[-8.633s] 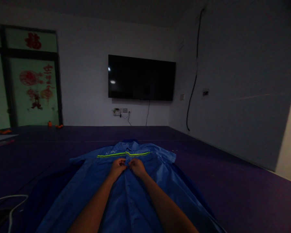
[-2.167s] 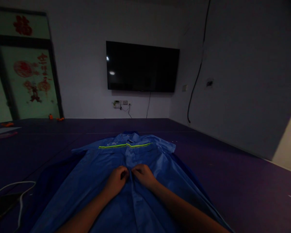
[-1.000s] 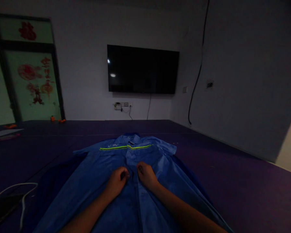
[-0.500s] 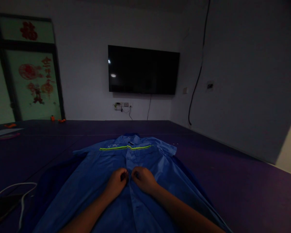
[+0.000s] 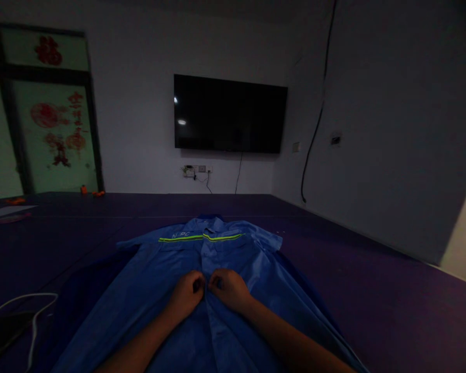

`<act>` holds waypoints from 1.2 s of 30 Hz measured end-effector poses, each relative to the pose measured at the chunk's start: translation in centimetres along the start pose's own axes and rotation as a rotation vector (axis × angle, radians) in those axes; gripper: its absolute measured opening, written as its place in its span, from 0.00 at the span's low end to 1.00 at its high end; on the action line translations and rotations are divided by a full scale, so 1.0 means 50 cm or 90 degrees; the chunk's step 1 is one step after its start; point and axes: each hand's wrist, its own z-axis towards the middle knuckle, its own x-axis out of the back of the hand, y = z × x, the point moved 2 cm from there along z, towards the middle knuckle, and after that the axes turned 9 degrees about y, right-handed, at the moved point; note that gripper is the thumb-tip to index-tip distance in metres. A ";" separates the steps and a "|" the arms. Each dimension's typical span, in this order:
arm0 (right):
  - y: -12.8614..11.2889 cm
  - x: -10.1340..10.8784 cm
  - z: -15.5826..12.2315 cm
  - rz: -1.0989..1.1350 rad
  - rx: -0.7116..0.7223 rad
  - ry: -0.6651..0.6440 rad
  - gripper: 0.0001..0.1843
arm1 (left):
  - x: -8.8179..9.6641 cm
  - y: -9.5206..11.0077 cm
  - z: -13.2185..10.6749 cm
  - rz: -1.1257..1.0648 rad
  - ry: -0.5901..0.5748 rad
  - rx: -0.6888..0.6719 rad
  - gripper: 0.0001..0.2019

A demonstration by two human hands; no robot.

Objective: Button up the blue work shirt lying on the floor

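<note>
A blue short-sleeved shirt (image 5: 229, 254) lies spread out, its collar away from me, with yellow-green stripes and pale letters across the chest. Darker blue cloth (image 5: 89, 282) shows beneath it on both sides. At the middle of the front, my left hand (image 5: 188, 292) pinches the shirt along the button placket. My right hand (image 5: 229, 287) is close beside it, fingers curled and pinching the placket's other edge. The fingertips nearly meet; any button between them is hidden.
A white cable (image 5: 34, 296) and a dark flat object (image 5: 8, 331) lie at the left on the purple surface (image 5: 373, 290). Orange items (image 5: 97, 194) sit near the door. A television (image 5: 231, 114) hangs on the far wall; a black cable (image 5: 314, 134) dangles at the right.
Both hands stay at the same place on the placket, with only a slight shift of the fingers. The shirt lies as before.
</note>
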 end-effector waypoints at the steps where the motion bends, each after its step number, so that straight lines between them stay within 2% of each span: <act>1: 0.000 0.000 0.000 -0.001 -0.006 -0.001 0.06 | 0.000 0.000 0.000 0.003 0.002 0.001 0.08; 28: 0.000 0.001 0.003 0.001 -0.024 0.006 0.04 | -0.002 -0.001 0.002 -0.010 0.014 0.000 0.08; 36: 0.006 -0.006 0.003 -0.002 -0.013 0.004 0.04 | 0.001 0.003 0.002 -0.040 0.005 0.024 0.09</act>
